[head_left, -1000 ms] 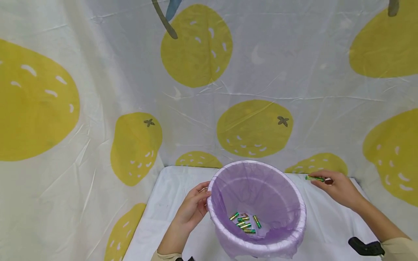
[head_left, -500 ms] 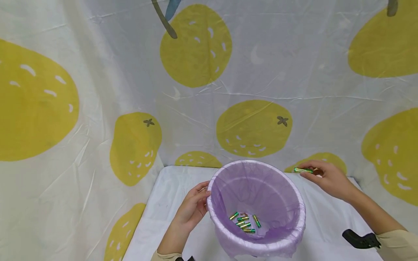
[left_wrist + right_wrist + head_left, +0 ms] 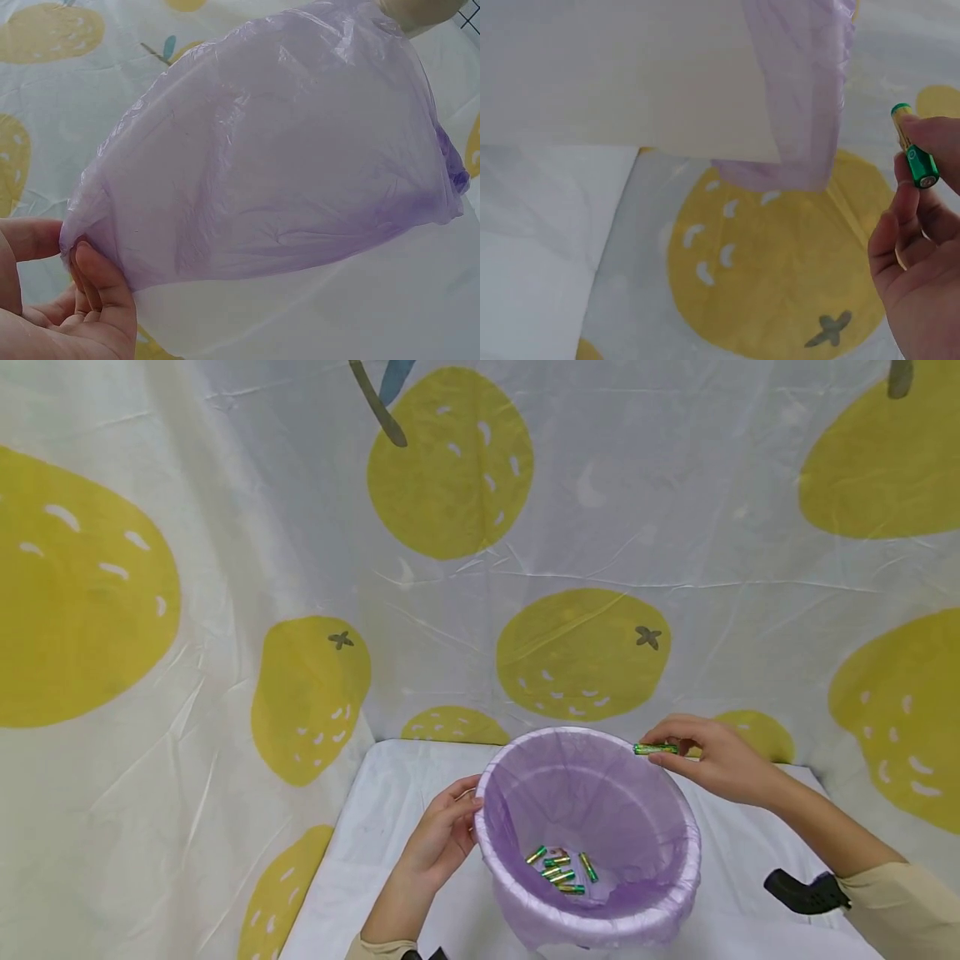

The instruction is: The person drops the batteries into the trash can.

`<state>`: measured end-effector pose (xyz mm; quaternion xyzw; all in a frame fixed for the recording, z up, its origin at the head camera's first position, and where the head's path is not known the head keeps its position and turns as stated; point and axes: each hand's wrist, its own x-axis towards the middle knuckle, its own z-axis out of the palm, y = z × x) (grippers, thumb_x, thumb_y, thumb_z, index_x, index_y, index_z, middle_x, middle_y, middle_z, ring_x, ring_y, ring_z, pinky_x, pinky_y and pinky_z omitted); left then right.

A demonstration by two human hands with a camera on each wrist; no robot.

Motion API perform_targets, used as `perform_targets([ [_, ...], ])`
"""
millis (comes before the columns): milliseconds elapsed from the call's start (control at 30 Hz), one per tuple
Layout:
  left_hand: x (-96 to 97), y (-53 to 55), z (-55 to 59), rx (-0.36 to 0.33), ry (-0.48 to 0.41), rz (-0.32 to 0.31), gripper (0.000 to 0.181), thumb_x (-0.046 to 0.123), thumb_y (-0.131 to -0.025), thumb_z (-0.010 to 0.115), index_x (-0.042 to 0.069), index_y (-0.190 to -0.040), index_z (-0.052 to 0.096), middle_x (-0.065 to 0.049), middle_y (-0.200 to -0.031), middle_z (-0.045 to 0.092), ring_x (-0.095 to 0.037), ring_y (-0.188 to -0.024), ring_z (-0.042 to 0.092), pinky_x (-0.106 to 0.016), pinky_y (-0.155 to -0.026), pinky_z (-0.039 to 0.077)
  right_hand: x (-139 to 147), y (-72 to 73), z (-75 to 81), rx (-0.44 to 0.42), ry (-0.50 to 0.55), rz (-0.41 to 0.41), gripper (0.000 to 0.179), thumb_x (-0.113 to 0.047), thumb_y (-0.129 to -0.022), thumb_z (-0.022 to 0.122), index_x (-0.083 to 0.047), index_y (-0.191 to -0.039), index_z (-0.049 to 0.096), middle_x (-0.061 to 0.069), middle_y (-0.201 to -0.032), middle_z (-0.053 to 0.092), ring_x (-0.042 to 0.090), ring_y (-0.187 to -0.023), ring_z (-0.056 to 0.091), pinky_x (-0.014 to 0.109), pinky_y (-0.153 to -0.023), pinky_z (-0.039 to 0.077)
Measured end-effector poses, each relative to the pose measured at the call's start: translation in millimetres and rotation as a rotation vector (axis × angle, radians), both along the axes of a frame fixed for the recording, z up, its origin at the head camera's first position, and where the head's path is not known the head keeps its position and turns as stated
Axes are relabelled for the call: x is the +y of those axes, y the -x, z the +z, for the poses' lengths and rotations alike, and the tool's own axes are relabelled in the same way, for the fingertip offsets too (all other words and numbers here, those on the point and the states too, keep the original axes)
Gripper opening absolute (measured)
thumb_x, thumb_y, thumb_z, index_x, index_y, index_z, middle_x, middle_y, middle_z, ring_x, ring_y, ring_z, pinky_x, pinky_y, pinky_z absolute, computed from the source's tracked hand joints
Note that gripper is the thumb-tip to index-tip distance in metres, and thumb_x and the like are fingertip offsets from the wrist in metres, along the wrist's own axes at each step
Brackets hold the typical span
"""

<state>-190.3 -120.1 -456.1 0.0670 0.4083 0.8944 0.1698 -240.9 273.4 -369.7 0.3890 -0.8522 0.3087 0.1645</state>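
A trash can lined with a thin purple bag (image 3: 495, 881) stands on the white surface in the head view. My left hand (image 3: 442, 835) grips its left rim, thumb and fingers pinching the bag-covered edge, as the left wrist view also shows of the liner (image 3: 247, 172). Between thumb and fingers of my right hand (image 3: 712, 760) is a green and gold battery (image 3: 654, 749), held level at the can's back right rim. The right wrist view shows this battery (image 3: 913, 146) with one flat end facing the camera. Several similar batteries (image 3: 557, 862) lie at the bottom of the can.
The white-covered table (image 3: 405, 768) reaches back to a hanging curtain (image 3: 435, 635) printed with yellow fruit, which also runs along the left side. A black wrist strap piece (image 3: 806, 893) sticks out from the right sleeve.
My right hand has moved left and slightly up with the battery, from beyond the can's right side to its back right rim. The left hand and the can stay put.
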Motion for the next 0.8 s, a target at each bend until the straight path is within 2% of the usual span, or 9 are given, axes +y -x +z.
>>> perform_targets([
  [200, 0.9, -0.1, -0.5, 0.005, -0.005, -0.011, 0.031, -0.007, -0.100, 0.052, 0.000, -0.130, 0.051, -0.006, -0.103, 0.064, -0.013, -0.082, 0.065, -0.021, -0.067, 0.053, -16, 5.7, 8.8, -0.005, -0.028, 0.108, 0.034, 0.002, -0.085, 0.081, -0.020, -0.109, 0.075, -0.013, -0.098, 0.069, 0.002, -0.077, 0.054, 0.019, -0.067, 0.048],
  [333, 1.9, -0.2, -0.8, 0.008, -0.004, -0.013, 0.030, -0.007, -0.101, 0.051, 0.001, -0.130, 0.051, -0.005, -0.102, 0.064, -0.012, -0.082, 0.064, -0.021, -0.067, 0.052, -27, 9.0, 12.7, 0.012, -0.053, 0.149, 0.032, 0.002, -0.086, 0.080, -0.019, -0.110, 0.075, -0.013, -0.101, 0.070, 0.003, -0.080, 0.057, 0.020, -0.066, 0.048],
  [533, 4.2, -1.0, -1.7, 0.015, -0.012, -0.024, 0.032, -0.007, -0.101, 0.050, 0.001, -0.131, 0.052, -0.006, -0.104, 0.063, -0.013, -0.083, 0.065, -0.022, -0.069, 0.054, -35, 10.3, 13.7, 0.019, -0.075, 0.089, 0.028, -0.002, -0.091, 0.077, -0.013, -0.117, 0.074, -0.007, -0.106, 0.071, 0.010, -0.090, 0.064, 0.030, -0.075, 0.054],
  [633, 4.4, -1.2, -1.8, 0.017, -0.012, -0.030, 0.032, -0.007, -0.101, 0.051, 0.000, -0.132, 0.051, -0.006, -0.105, 0.063, -0.013, -0.084, 0.065, -0.022, -0.069, 0.054, -32, 8.9, 11.8, 0.014, -0.078, 0.062, 0.026, -0.003, -0.091, 0.077, -0.010, -0.115, 0.074, -0.003, -0.107, 0.071, 0.015, -0.092, 0.065, 0.032, -0.075, 0.055],
  [800, 3.9, -1.7, -1.0, 0.009, -0.006, -0.015, 0.033, -0.007, -0.100, 0.052, -0.001, -0.133, 0.050, -0.006, -0.105, 0.062, -0.013, -0.084, 0.065, -0.022, -0.069, 0.054, -23, 5.4, 9.9, 0.000, -0.086, 0.047, 0.023, -0.004, -0.092, 0.077, -0.011, -0.113, 0.074, -0.006, -0.107, 0.071, 0.009, -0.092, 0.063, 0.034, -0.073, 0.056],
])
